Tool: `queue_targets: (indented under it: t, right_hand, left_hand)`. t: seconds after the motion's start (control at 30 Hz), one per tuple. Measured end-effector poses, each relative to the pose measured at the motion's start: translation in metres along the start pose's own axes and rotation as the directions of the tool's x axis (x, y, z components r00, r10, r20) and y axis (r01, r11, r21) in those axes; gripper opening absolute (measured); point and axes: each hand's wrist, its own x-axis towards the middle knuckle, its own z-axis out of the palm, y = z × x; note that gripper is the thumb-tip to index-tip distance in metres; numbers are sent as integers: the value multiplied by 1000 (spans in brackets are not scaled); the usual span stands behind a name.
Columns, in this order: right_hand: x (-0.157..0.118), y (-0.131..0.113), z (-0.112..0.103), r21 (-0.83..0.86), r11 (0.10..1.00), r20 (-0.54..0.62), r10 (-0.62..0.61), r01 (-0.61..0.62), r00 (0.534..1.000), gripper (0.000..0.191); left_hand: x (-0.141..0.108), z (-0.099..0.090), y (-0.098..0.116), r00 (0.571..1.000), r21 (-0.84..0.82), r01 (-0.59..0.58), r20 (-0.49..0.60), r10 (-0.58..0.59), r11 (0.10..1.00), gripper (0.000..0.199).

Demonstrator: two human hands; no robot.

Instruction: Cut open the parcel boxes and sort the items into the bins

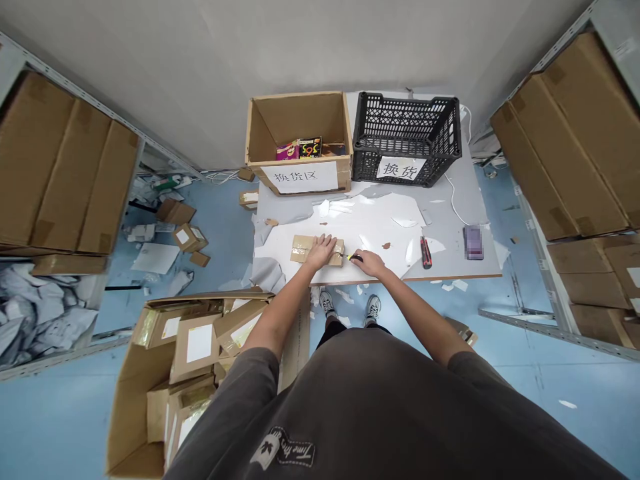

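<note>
A small brown cardboard box (303, 248) with clear tape lies flat near the front edge of the table. My left hand (321, 252) rests on top of it with fingers spread, pressing it down. My right hand (369, 263) is closed around a yellow-and-black handled tool (356, 257), whose thin dark tip reaches the box's right end. Whether it is a knife or a screwdriver is too small to tell. To the right lies a red-and-black utility knife (426, 253).
Behind stand an open carton (300, 177) with colourful boxes and a black plastic crate (407, 143). A blurred phone-like object (473, 243) lies at right. Paper scraps (335, 207) litter the white-topped table (370, 227). A large carton (131, 393) of parcels stands lower left; shelves flank both sides.
</note>
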Motion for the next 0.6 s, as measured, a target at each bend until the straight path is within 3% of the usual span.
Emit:
queue_targets:
  t: [0.13,0.3,0.6]
  right_hand:
    - [3,0,2,-99,994,-17,-51,49,999,35]
    - [6,8,3,-241,964,-58,-126,108,990,41]
    - [29,12,-18,-326,910,44,-256,256,966,42]
  left_hand:
    - [-14,18,3,995,-36,51,-79,-53,998,59]
    - [-16,27,4,990,-66,65,-118,-72,996,51]
    - [-17,36,0,990,-87,43,-128,-54,995,52]
